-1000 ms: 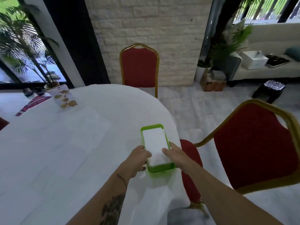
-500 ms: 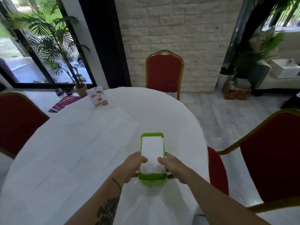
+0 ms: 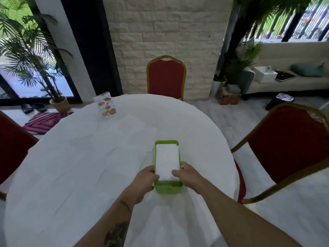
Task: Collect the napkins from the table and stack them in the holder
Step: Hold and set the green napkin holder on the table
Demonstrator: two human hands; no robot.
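A bright green rectangular napkin holder [image 3: 168,188] sits on the white table [image 3: 71,175], near its right front edge. A stack of white napkins [image 3: 166,161] lies flat inside it. My left hand [image 3: 145,177] grips the holder's near left side, thumb resting on the napkins. My right hand [image 3: 187,174] grips the near right side, thumb also on the stack. Several white napkins [image 3: 124,129] lie spread flat on the table beyond and left of the holder, hard to tell from the cloth.
A menu card [image 3: 105,106] stands at the table's far left. Red chairs with gold frames stand at the far side [image 3: 166,77], the right [image 3: 284,143] and the left [image 3: 12,148]. A potted palm [image 3: 58,102] and a sofa [image 3: 284,82] lie beyond.
The view has swung left and centred on the table. Both hands have stayed on the holder's near end, and the holder sits a little more squarely in front of me.
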